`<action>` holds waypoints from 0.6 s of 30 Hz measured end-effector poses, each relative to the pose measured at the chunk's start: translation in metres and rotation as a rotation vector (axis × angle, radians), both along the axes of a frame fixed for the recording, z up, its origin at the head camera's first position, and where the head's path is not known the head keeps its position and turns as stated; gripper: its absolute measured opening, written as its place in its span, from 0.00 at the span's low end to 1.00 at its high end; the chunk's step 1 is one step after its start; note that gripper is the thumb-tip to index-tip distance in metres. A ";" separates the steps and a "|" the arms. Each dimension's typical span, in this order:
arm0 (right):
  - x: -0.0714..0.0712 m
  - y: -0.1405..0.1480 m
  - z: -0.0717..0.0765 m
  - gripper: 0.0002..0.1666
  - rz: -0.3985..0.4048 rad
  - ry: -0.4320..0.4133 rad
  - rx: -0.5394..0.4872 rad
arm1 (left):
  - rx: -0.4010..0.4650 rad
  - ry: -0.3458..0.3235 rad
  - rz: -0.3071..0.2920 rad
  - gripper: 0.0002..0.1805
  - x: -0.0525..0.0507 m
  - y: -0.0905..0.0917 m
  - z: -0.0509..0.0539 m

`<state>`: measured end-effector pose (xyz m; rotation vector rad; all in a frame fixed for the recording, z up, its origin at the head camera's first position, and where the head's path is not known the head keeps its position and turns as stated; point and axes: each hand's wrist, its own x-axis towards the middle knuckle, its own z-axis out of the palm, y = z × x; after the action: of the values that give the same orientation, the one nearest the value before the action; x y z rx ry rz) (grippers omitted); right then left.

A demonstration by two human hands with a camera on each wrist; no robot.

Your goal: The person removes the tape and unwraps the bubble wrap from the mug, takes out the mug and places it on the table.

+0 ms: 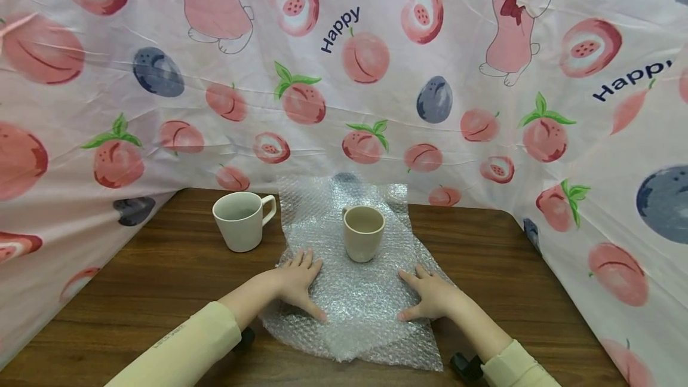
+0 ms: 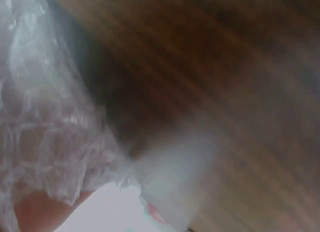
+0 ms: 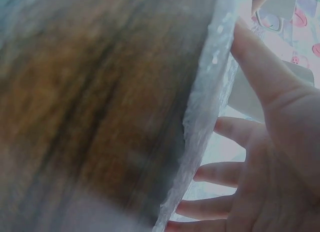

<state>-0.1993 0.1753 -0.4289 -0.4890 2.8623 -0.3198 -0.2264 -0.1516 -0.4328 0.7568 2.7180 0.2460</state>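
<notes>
A sheet of bubble wrap [image 1: 365, 297] lies spread on the wooden table, its far end rising against the curtain. On it stands a beige mug [image 1: 364, 235], upright, its handle toward the back left. My left hand [image 1: 297, 282] rests on the wrap's left side, fingers spread, thumb pointing inward. On the right side my right hand [image 1: 430, 296] touches the sheet with spread fingers, seen also in the right wrist view [image 3: 280, 157]. The left wrist view catches mostly bubble wrap [image 2: 45, 112] and blurred wood. Neither hand touches the mug.
A larger white mug [image 1: 240, 223] stands upright on the table left of the wrap, its handle facing right. Behind and at both sides hangs a curtain [image 1: 387, 100] printed with peaches. Dark wooden tabletop [image 1: 484, 249] shows on both sides of the wrap.
</notes>
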 end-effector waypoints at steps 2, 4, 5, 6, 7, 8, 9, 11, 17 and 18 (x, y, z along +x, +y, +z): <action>0.000 0.000 0.000 0.59 0.003 0.003 0.001 | 0.022 -0.010 0.000 0.65 -0.002 -0.002 0.004; 0.001 0.000 0.001 0.59 0.007 0.004 -0.001 | 0.055 -0.021 0.001 0.62 -0.004 -0.003 0.008; 0.001 0.000 0.002 0.59 0.008 0.003 0.000 | 0.077 -0.026 0.002 0.59 -0.005 -0.004 0.010; 0.002 0.000 0.002 0.59 0.009 0.001 -0.002 | 0.100 -0.028 0.004 0.57 -0.006 -0.005 0.012; 0.002 0.000 0.003 0.59 0.010 0.000 -0.003 | 0.122 -0.024 0.004 0.55 -0.007 -0.005 0.014; 0.003 0.000 0.003 0.59 0.010 -0.001 -0.005 | 0.147 -0.014 0.001 0.53 -0.008 -0.005 0.016; 0.003 0.000 0.003 0.59 0.008 -0.004 -0.005 | 0.179 -0.004 0.000 0.51 -0.009 -0.005 0.018; 0.004 0.000 0.004 0.59 0.004 -0.010 -0.008 | 0.234 0.023 0.016 0.48 -0.011 -0.004 0.022; 0.006 -0.001 0.003 0.59 -0.001 -0.023 -0.028 | 0.381 0.101 0.097 0.45 -0.018 0.005 0.030; 0.006 -0.001 0.003 0.59 -0.001 -0.023 -0.030 | 0.399 0.108 0.106 0.45 -0.019 0.007 0.031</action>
<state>-0.1929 0.1741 -0.4256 -0.4867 2.8392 -0.3663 -0.2453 -0.1446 -0.4014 0.7442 2.8496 0.8129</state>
